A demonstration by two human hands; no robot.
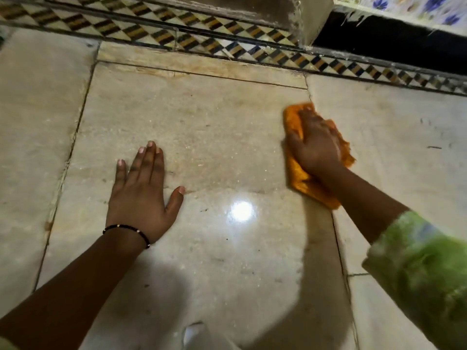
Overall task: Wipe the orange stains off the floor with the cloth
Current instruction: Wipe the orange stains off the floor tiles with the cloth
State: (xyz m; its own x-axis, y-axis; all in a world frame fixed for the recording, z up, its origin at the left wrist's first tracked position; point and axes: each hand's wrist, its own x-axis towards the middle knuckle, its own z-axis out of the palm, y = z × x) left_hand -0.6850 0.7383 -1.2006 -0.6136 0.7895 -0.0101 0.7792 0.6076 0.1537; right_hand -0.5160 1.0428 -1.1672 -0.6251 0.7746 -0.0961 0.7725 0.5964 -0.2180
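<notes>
Right now the right hand [317, 145] presses the orange cloth [300, 173] flat on the floor [202, 117], near the right edge of the big pale tile. To do this step well, I think the hand should push down hard and rub over each stain in short strokes, then turn the cloth to a clean side when it gets dirty. Faint orange marks show along the far strip of tile [202, 64] by the patterned border [227, 46], and a small rusty spot [48, 224] sits at the left crack, so the wiping looks not yet finished.

On the right hand, the fingers [307, 117] lie close together on top of the cloth and bend a little over it. This hand is blurry, so I cannot tell if the tips tuck under the cloth's edge.

Over on the left, the left hand [141, 193] lies flat on the floor, holding nothing. Its fingers are straight and close together, and the thumb sticks out to the side. It looks like it props the person up. A black bracelet [126, 229] sits on that wrist.
</notes>
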